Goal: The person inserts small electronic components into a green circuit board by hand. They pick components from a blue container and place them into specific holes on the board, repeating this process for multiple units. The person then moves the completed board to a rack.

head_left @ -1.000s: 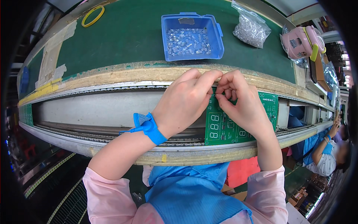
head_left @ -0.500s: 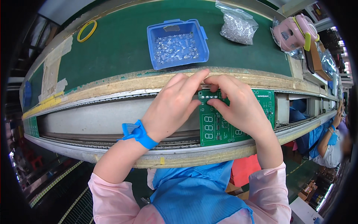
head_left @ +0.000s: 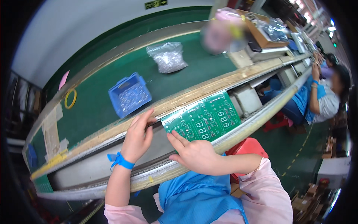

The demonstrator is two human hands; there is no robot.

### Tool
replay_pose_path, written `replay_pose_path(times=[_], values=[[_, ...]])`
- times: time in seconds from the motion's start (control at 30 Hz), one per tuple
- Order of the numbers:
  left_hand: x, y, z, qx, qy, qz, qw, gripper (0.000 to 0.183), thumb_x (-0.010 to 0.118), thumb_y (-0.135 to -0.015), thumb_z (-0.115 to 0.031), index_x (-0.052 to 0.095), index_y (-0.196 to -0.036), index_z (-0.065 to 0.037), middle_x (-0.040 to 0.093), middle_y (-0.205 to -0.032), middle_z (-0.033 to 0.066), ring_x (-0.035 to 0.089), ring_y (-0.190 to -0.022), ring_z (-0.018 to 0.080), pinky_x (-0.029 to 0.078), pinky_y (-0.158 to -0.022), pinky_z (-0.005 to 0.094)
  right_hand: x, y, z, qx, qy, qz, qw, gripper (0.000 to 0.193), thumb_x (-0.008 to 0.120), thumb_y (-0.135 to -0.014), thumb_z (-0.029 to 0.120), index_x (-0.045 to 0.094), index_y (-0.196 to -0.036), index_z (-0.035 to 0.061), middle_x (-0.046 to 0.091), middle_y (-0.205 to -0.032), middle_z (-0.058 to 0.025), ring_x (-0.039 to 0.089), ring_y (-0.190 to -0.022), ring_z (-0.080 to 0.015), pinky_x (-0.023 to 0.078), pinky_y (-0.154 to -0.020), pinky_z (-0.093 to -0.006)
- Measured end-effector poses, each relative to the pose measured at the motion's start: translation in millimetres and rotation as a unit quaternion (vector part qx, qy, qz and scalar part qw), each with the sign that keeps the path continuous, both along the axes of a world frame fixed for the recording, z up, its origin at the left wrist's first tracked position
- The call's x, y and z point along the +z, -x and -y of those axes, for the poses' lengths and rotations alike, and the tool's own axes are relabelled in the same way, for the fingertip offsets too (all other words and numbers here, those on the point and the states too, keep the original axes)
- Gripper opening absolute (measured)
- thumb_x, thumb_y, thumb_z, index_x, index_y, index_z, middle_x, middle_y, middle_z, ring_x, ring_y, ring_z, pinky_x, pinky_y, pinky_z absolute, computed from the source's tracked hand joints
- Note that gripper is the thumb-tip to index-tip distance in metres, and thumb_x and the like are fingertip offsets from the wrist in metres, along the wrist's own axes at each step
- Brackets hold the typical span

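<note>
A green circuit board (head_left: 186, 118) with white digit outlines lies across the two rails of the conveyor. My right hand (head_left: 197, 155) reaches over its lower left corner, fingers stretched out, the fingertips at the board's left edge and the thumb apart below. My left hand (head_left: 137, 136), with a blue band round its wrist, is above the channel just left of the board. Its fingers extend toward the far rail, the thumb stands apart, and nothing shows in it. Beyond the rail, a blue bin (head_left: 129, 95) holds small clear parts.
A bag of clear parts (head_left: 168, 58) and a yellow tape ring (head_left: 70, 98) lie on the green table. A blurred pink container (head_left: 220, 33) stands at the back. Another green board (head_left: 44, 183) is at the conveyor's far left. A co-worker (head_left: 320, 93) sits to the right.
The view has turned, so the scene is tilted. Both hands have left the board's upper row of parts; my right hand is now at its left edge, my left hand off to the left.
</note>
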State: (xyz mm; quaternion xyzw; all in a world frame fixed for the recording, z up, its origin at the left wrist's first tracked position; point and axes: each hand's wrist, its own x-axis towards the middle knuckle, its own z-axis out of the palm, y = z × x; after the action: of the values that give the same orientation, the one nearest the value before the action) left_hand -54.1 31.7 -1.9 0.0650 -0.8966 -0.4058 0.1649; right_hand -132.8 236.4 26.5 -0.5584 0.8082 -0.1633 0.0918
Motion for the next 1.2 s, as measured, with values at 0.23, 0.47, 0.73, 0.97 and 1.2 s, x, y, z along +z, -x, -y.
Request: replay_pose_path(times=[0.23, 0.47, 0.73, 0.97, 1.2], values=[[0, -3, -5, 0.0, 0.024, 0.02, 0.999, 0.058, 0.054, -0.083, 0.012, 0.043, -0.138, -0.003, 0.062, -0.108, 0.0135, 0.063, -0.099, 0.0227, 0.051, -0.087, 0.032, -15, 39, -48, -0.113, 0.058, -0.052, 0.991, 0.049, 0.065, -0.086, 0.032, 0.053, -0.121, -0.0008, 0.067, -0.114, -0.0138, 0.068, -0.06, -0.0272, 0.054, -0.049, -0.035], [-9, 0, -4, 0.002, 0.0, 0.012, 1.0, 0.057, 0.054, -0.084, 0.01, 0.043, -0.138, -0.003, 0.062, -0.109, 0.0102, 0.061, -0.1, 0.0187, 0.049, -0.089, 0.0311, -22, 99, -91, -0.255, 0.098, -0.095, 0.957, 0.025, 0.062, -0.088, 0.029, 0.053, -0.087, 0.0055, 0.063, -0.061, -0.0146, 0.065, -0.057, -0.0341, 0.051, -0.05, -0.0447], [-13, 1, -4, 0.014, -0.01, -0.008, 1.0, 0.054, 0.056, -0.083, 0.008, 0.045, -0.135, -0.001, 0.062, -0.105, 0.0127, 0.062, -0.094, 0.0222, 0.05, -0.085, 0.0333, -30, 177, -140, -0.386, 0.079, -0.129, 0.91, 0.023, 0.06, -0.089, 0.03, 0.061, -0.095, 0.0081, 0.066, -0.072, -0.0182, 0.067, -0.072, -0.0367, 0.053, -0.063, -0.049], [-11, 0, -2, 0.011, -0.005, -0.001, 1.0, 0.053, 0.056, -0.083, 0.007, 0.045, -0.135, -0.001, 0.062, -0.105, 0.0121, 0.062, -0.095, 0.0217, 0.05, -0.085, 0.0335, -33, 241, -176, -0.466, 0.07, -0.149, 0.869, 0.023, 0.061, -0.087, 0.029, 0.063, -0.094, 0.0072, 0.067, -0.082, -0.0207, 0.067, -0.08, -0.0395, 0.054, -0.069, -0.0498], [-11, -3, -1, 0.008, 0.005, -0.003, 1.0, 0.052, 0.056, -0.083, 0.007, 0.045, -0.134, 0.0, 0.063, -0.104, 0.013, 0.062, -0.095, 0.0222, 0.051, -0.087, 0.033, -35, 292, -217, -0.51, 0.027, -0.158, 0.845, 0.027, 0.062, -0.086, 0.029, 0.06, -0.104, 0.0082, 0.068, -0.09, -0.021, 0.066, -0.088, -0.0388, 0.053, -0.075, -0.0493]])
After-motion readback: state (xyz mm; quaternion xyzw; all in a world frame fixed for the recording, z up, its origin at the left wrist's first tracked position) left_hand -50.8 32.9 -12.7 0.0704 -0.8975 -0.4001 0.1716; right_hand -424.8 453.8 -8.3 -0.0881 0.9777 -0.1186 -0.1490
